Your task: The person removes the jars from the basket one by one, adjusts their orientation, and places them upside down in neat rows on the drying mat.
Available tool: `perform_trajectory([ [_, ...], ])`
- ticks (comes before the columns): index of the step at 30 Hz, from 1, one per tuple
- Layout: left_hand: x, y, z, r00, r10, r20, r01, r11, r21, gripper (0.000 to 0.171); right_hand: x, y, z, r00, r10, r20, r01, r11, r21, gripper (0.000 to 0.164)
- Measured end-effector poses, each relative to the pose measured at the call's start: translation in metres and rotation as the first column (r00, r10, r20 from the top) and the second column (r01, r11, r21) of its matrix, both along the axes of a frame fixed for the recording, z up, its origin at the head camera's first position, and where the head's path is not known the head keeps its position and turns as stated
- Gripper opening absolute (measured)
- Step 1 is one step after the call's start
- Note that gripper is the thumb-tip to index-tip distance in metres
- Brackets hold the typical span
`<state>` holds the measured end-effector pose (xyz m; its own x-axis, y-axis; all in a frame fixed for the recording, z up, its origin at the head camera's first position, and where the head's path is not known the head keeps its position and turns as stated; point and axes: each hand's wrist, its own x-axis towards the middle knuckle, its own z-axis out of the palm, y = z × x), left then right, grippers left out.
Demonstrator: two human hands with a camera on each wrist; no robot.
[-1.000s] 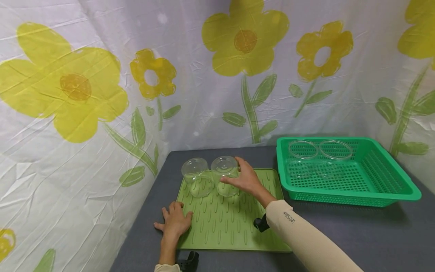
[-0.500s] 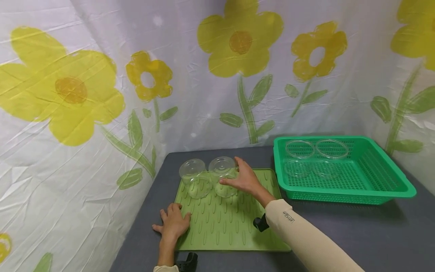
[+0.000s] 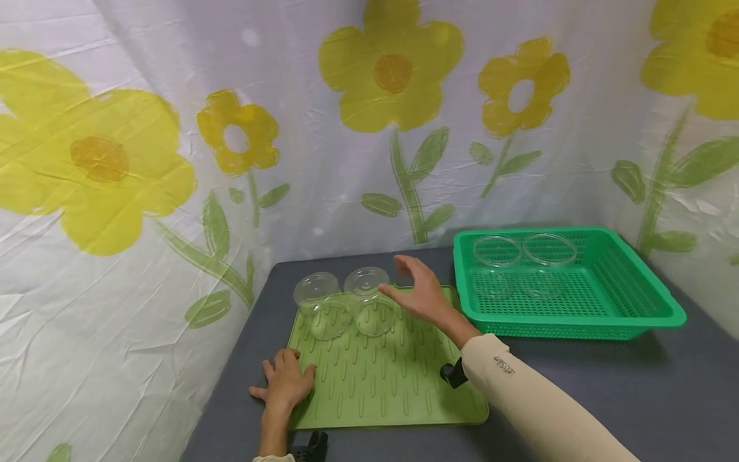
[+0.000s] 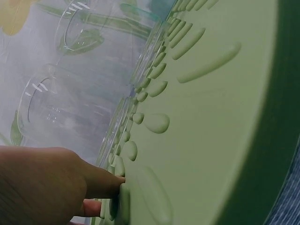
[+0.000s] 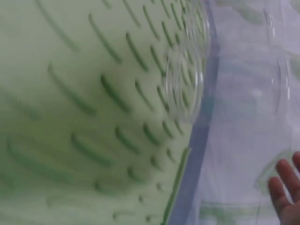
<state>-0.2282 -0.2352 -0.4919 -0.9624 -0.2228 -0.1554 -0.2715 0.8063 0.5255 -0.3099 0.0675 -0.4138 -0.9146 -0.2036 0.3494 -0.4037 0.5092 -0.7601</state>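
Note:
Two clear plastic cups, a left one (image 3: 324,309) and a right one (image 3: 371,305), stand side by side, rims down, on the back left of a green ridged mat (image 3: 387,385). My right hand (image 3: 424,294) hovers just right of the right cup, apart from it, with fingers and thumb spread and nothing between them. At the mat's left edge my left hand (image 3: 285,382) rests with fingers spread. The left wrist view shows the fingertips of this hand (image 4: 51,183) touching the mat near the cups.
A green perforated basket (image 3: 571,328) stands at the right, with two more clear cups, a left one (image 3: 495,264) and a right one (image 3: 548,262), in its left part. Behind the dark table (image 3: 577,385) hangs a flowered curtain (image 3: 323,212).
My right hand has let go of the right cup and drawn away to the right. The cup stays on the mat. My left hand keeps its place; the head view has shifted slightly.

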Motion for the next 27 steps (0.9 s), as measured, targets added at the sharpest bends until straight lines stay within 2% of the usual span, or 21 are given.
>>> perform_trajectory([
  [3, 0.0, 0.001, 0.001, 1.0, -0.002, 0.005, 0.002, 1.0, 0.006, 0.048, -0.003, 0.015, 0.004, 0.99, -0.05, -0.13, 0.047, 0.999, -0.021, 0.059],
  [7, -0.001, 0.0, 0.001, 1.0, -0.004, 0.014, 0.004, 1.0, 0.011, 0.049, -0.01, 0.041, 0.006, 0.95, -0.153, -0.274, 0.142, 0.988, -0.06, 0.045],
  [12, -0.002, -0.002, -0.001, 1.0, -0.007, 0.023, 0.007, 1.0, 0.02, 0.048, -0.019, 0.077, 0.007, 0.89, -0.298, -0.344, 0.291, 0.954, -0.075, 0.039],
  [16, -0.001, -0.002, -0.002, 1.0, -0.013, 0.025, 0.012, 1.0, 0.023, 0.049, -0.024, 0.104, 0.007, 0.844, -0.425, -0.328, 0.409, 0.905, -0.119, 0.042],
  [20, -0.001, -0.001, -0.002, 1.0, -0.01, 0.029, 0.009, 1.0, 0.025, 0.05, -0.023, 0.13, 0.008, 0.807, -0.542, -0.236, 0.516, 0.841, -0.165, 0.05],
  [24, -0.001, -0.001, -0.001, 1.0, -0.015, 0.025, 0.014, 1.0, 0.027, 0.049, -0.021, 0.155, 0.012, 0.77, -0.621, -0.145, 0.597, 0.782, -0.177, 0.059],
  [27, -0.001, 0.0, -0.001, 1.0, -0.023, 0.022, 0.022, 0.999, 0.026, 0.049, -0.018, 0.173, 0.017, 0.75, -0.655, -0.088, 0.638, 0.752, -0.163, 0.064],
])
